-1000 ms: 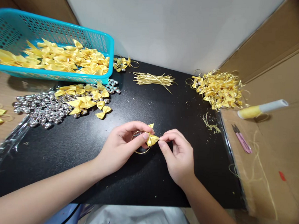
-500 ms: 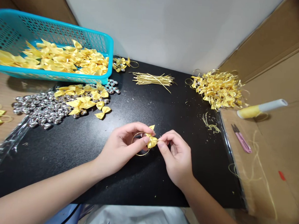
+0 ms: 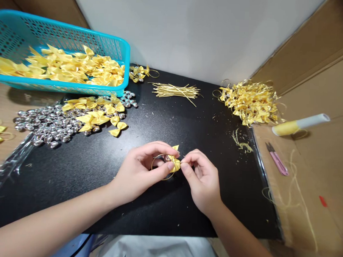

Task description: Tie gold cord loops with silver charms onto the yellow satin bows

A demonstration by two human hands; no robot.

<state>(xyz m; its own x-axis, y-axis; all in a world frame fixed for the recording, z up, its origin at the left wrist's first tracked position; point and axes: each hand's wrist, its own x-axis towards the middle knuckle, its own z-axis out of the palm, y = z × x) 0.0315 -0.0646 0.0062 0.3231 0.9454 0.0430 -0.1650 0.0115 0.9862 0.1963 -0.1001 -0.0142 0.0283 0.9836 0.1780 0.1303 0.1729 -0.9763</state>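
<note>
Between the thumb and fingers of my left hand [image 3: 143, 167] is a yellow ribbon bow [image 3: 175, 165], with a silvery bead partly visible behind the fingertips. A thin gold cord loop [image 3: 153, 163] hangs from the bow, around the fingers. On the right side of the bow, my right hand [image 3: 202, 179] is closed in a pinch on a thin gold cord end, mostly covered by the fingertips. Both hands are over the front middle of the black table [image 3: 100, 201].
A turquoise basket [image 3: 76, 87] of yellow bows stands back left, with silver beads [image 3: 55, 123] and loose bows before it. Gold cords [image 3: 175, 91] lie at the back. Finished-looking bows [image 3: 252, 103] are heaped right, near pink thread snips [image 3: 278, 159] and a ribbon-wrapped tube [image 3: 301, 124].
My left thumb and fingers have shifted slightly right along the bow, and the bow has turned a little, showing more of the bead. My right hand has hardly moved.
</note>
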